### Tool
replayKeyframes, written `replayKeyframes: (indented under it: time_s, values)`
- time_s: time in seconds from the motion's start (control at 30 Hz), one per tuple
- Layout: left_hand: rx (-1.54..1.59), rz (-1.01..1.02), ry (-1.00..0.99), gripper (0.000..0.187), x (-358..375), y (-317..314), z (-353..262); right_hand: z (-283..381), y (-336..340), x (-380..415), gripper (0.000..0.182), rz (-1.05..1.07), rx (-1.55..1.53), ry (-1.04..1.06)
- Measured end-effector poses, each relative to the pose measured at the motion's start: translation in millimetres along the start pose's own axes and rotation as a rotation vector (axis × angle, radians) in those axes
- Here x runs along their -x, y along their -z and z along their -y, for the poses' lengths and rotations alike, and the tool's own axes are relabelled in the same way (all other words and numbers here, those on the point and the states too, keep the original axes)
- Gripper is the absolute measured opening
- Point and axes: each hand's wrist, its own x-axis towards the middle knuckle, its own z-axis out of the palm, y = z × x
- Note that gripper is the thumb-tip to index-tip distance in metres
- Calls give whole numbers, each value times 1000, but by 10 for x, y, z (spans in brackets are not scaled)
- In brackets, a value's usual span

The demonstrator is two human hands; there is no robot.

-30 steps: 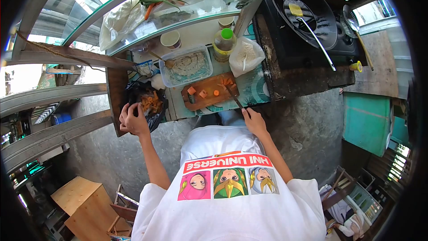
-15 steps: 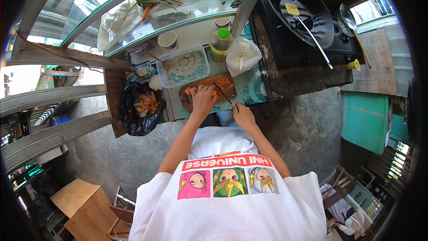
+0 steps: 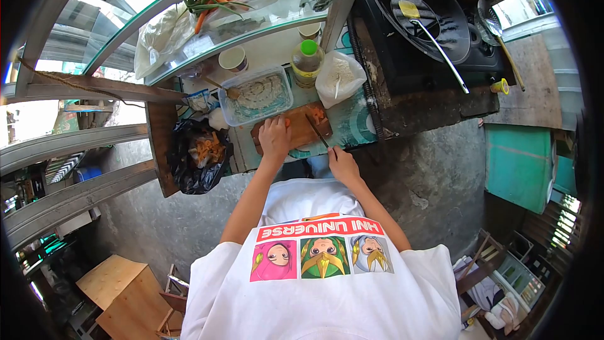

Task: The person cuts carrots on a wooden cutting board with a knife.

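A wooden cutting board [image 3: 302, 132] lies on the green-topped counter in front of me. My left hand [image 3: 275, 138] rests on the board's left part, fingers curled over an orange carrot piece [image 3: 287, 123]. My right hand [image 3: 343, 164] grips the handle of a knife [image 3: 316, 131], whose blade lies slanted across the board's right side. More cut carrot [image 3: 318, 113] sits at the board's far right corner.
A black bag with carrot peelings [image 3: 198, 151] hangs left of the board. Behind it stand a clear plastic tub [image 3: 258, 96], an oil bottle [image 3: 306, 62] and a white bag of flour [image 3: 338, 77]. A black wok with a spatula [image 3: 420, 9] is at the right.
My left hand came from the black bag over to the cutting board and now sits on its left part. The knife has tilted slightly in my right hand.
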Motion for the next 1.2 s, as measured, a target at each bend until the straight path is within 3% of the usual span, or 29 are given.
replayKeyframes:
  time_s: [0.07,0.2,0.27,0.5,0.57,0.67,0.87,1.2]
  values:
    - [91,67,109,34,46,86,-5,-31,-2,0,38,-3,-8,2]
    - [125,4,140,37,208,251,27,-56,23,7,40,19,-13,-17]
    - [48,87,105,40,280,252,71,-66,26,8,41,30,-6,-24]
    - [89,9,52,31,276,323,-4,-78,39,17,42,19,-24,0]
    - [198,103,131,29,275,377,-105,-83,32,31,42,21,-38,0]
    - [202,158,73,30,252,323,-194,-91,16,53,42,31,29,-27]
    - [223,189,69,31,206,17,-256,-28,71,109,46,48,-18,-41]
    - [342,203,170,31,253,159,-296,125,168,329,47,95,-5,-33]
